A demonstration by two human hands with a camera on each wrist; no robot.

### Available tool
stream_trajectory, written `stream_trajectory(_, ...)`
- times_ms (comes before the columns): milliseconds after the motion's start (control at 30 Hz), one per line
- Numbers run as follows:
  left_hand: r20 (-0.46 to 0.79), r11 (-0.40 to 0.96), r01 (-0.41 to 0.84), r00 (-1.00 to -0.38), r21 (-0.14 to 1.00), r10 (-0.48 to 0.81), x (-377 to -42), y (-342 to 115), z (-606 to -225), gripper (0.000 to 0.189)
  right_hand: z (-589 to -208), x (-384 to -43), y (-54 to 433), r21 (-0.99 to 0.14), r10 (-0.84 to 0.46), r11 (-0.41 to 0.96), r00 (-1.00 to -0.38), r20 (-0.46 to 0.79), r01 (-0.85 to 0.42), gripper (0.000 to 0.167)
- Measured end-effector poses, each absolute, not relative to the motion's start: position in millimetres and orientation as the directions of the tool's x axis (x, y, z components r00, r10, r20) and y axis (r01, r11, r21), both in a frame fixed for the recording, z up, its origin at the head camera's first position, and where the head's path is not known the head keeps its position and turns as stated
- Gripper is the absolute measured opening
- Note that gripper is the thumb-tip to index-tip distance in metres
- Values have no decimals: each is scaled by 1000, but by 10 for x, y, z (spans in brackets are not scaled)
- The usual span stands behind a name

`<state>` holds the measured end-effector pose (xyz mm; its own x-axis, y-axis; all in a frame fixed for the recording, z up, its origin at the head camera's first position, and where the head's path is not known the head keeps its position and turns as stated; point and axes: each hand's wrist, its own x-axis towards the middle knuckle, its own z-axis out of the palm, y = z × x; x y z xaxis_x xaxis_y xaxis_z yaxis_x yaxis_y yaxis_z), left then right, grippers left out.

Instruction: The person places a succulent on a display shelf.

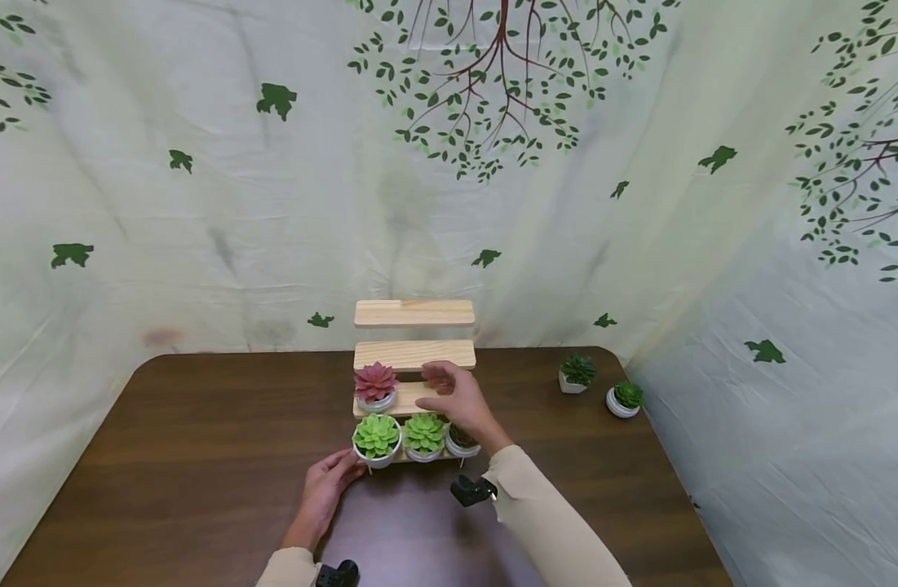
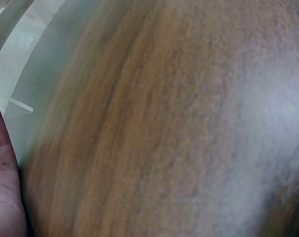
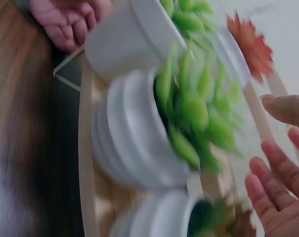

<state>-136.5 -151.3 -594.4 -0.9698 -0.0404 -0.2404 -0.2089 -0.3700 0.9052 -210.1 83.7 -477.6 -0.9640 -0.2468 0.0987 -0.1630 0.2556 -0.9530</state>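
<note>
A stepped wooden stand (image 1: 413, 355) with several slat shelves stands on the table. My right hand (image 1: 456, 398) hovers over its second shelf from the front, with thumb and fingers apart and nothing between them. Left of it on that shelf is a pink succulent (image 1: 375, 381) in a white pot. Along the front shelf are two bright green succulents (image 1: 376, 436) (image 1: 424, 432) in white pots and a darker potted plant (image 1: 462, 440), partly hidden by my right wrist. My left hand (image 1: 327, 487) is at the stand's front left corner, fingertips right beside the end pot.
On the brown table's (image 1: 221, 440) far right stand two more potted succulents, a dark green one (image 1: 577, 371) and a brighter one (image 1: 625, 397). A leaf-printed cloth (image 1: 272, 204) hangs behind the table. The stand's two upper slats (image 1: 413, 313) rise near this cloth.
</note>
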Motion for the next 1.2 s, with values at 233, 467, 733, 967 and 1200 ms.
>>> stream_trajectory(233,-222,-372,-198,-975,907,-23,-1366,-1501,-5968,21,-4805,-2093,1188,-975,-207,134,-967,146,-175,49)
stream_trajectory(467,-231,-377,-208,-973,903,-16,-1375,-1506,-5966,22,-4646,-1971,1395,-975,-126,79,-972,198,-208,47)
stream_trajectory(733,-196,-385,-174,-980,906,-19,-1362,-1506,-5992,22,-4737,-1974,1639,-973,66,86,-973,219,-214,43)
stream_trajectory(967,-193,-382,-174,-981,907,-10,-1381,-1519,-6008,22,-4851,-1952,1934,-968,206,88,-947,247,-233,47)
stream_trajectory(1200,-207,-386,-191,-978,903,1,-1368,-1524,-5987,22,-5018,-1912,2336,-977,336,68,-917,213,-202,56)
